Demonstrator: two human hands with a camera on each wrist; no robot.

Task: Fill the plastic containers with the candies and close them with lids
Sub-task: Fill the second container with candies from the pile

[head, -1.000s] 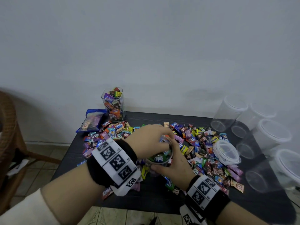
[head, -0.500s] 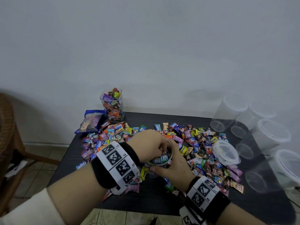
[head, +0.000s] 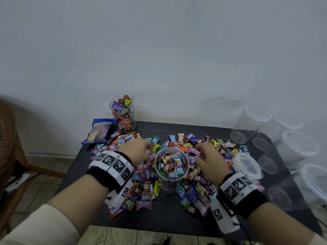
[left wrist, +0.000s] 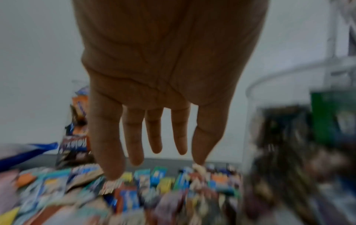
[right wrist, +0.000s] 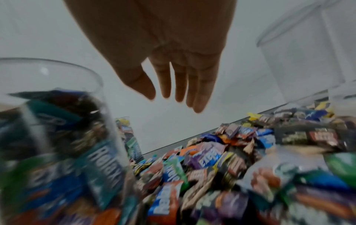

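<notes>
A clear round container [head: 171,165], nearly full of wrapped candies, stands open-topped on the black table [head: 159,220]; it also shows as the container [right wrist: 57,137] and blurred [left wrist: 298,137] in the wrist views. Loose candies [head: 221,149] lie heaped around it. My left hand [head: 138,150] hovers over the pile left of it, my right hand [head: 208,156] over the pile on its right. In the wrist views the left hand [left wrist: 154,137] and right hand [right wrist: 173,91] have straight, spread fingers and hold nothing. A clear lid [head: 247,165] lies on the candies to the right.
A square container [head: 123,112] packed with candies stands at the back left beside a blue bag [head: 99,129]. Several empty clear containers [head: 251,124] lie on their sides along the right edge. A wicker chair [head: 7,142] is at the left.
Both hands were at the round container, the left over its mouth and the right gripping its side. They have let go and moved apart over the candy piles.
</notes>
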